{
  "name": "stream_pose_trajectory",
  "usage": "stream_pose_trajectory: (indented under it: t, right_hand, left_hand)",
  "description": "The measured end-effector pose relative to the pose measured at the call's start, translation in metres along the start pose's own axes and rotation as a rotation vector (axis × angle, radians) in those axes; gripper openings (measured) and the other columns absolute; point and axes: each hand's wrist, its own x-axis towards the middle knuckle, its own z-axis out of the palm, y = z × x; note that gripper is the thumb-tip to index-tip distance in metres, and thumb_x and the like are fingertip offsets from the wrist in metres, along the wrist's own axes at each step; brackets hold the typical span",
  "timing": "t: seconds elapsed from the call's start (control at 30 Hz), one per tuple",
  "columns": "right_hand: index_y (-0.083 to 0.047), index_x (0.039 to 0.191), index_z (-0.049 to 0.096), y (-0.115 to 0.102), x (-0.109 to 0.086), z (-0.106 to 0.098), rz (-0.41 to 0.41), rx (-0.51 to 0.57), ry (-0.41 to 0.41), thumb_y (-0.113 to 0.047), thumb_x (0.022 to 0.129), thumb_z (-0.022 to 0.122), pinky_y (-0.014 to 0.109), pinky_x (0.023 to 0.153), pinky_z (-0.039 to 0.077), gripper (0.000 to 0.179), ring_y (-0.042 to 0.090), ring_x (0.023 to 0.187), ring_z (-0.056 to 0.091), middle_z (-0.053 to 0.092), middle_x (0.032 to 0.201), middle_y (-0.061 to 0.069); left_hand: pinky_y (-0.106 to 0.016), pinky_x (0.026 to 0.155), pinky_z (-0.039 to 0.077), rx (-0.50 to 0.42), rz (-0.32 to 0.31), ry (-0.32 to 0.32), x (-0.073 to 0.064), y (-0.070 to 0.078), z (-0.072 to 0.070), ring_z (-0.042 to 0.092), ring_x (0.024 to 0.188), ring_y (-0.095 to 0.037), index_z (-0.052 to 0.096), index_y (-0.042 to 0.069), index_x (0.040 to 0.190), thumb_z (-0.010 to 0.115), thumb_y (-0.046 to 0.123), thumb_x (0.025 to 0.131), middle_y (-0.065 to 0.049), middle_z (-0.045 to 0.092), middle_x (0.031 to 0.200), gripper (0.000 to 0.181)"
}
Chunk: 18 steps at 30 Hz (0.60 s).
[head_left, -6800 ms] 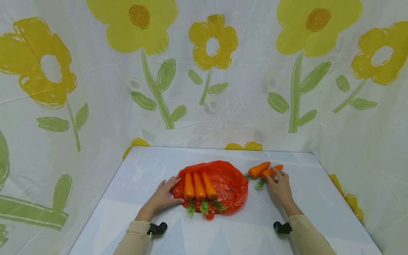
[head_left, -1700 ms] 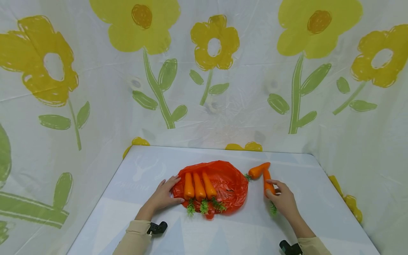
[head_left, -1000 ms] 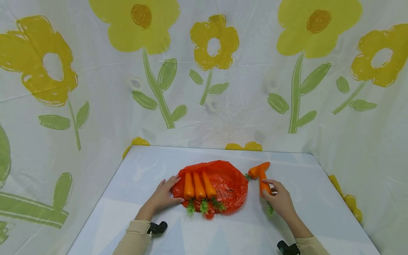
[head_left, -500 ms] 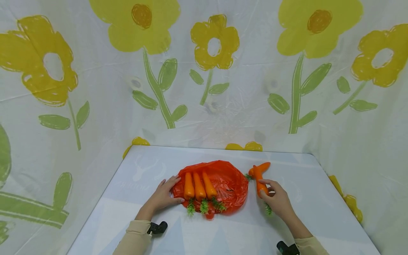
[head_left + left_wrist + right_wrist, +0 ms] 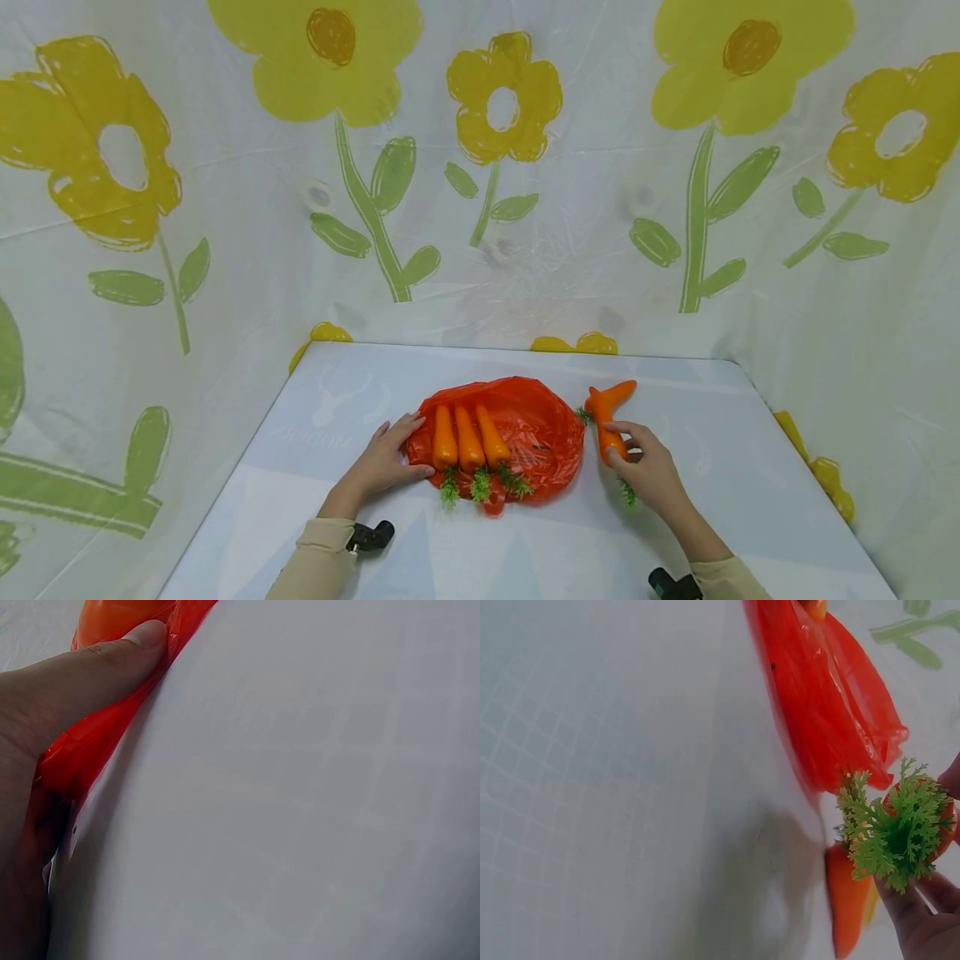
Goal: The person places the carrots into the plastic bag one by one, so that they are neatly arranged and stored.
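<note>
A red plastic bag [image 5: 543, 442] lies spread on the table, with three orange toy carrots [image 5: 469, 442] side by side on its left part, green tops toward the near edge. My left hand [image 5: 386, 458] holds the bag's left edge; its thumb [image 5: 112, 664] lies along the red plastic in the left wrist view. To the right of the bag, my right hand [image 5: 648, 467] pinches another carrot [image 5: 602, 417] between thumb and fingers. Its leafy top [image 5: 904, 832] faces the right wrist camera. Beyond it a further carrot [image 5: 621, 392] lies on the table, partly covered by the held one.
The pale table [image 5: 510, 558] has a printed pattern and a straight back edge. A flower-printed curtain [image 5: 570, 275] hangs behind and on both sides. Black wrist cameras [image 5: 371, 537] sit at both cuffs.
My right hand has taken one carrot from the pair at the right, turned it with its leafy top nearer, and shifted it left toward the bag. The left hand stays put.
</note>
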Motion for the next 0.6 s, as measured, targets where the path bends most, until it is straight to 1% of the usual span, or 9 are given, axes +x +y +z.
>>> stream_pose_trajectory:
  t: [0.13,0.4,0.6]
  right_hand:
    - [-0.012,0.129,0.067,-0.0006,-0.0002,0.0019,-0.017,0.010,-0.002,-0.009,0.094,0.069,0.021,0.081,0.055,0.035,0.024,0.099,0.059,0.061,0.133,0.014]
    - [-0.014,0.130,0.067,-0.0060,-0.0005,0.0051,-0.011,0.012,-0.020,-0.011,0.094,0.069,0.022,0.082,0.054,0.035,0.023,0.101,0.060,0.060,0.134,0.012]
    - [-0.014,0.128,0.068,-0.0068,-0.0008,0.0069,-0.039,0.019,-0.011,-0.009,0.093,0.070,0.023,0.081,0.055,0.035,0.022,0.099,0.060,0.060,0.134,0.012]
  left_hand:
    - [-0.053,0.125,0.006,0.001,0.002,0.001,0.0002,-0.0007,0.0005,0.025,0.153,-0.029,0.043,0.013,0.155,0.083,0.054,0.078,-0.008,0.038,0.162,0.097]
    - [-0.053,0.125,0.006,-0.001,0.002,-0.005,-0.0006,0.0004,-0.0005,0.025,0.153,-0.029,0.043,0.012,0.155,0.083,0.053,0.078,-0.008,0.038,0.162,0.096]
    - [-0.053,0.125,0.006,0.002,0.004,-0.005,-0.0005,0.0003,-0.0004,0.025,0.153,-0.030,0.043,0.012,0.155,0.083,0.054,0.078,-0.008,0.038,0.162,0.097]
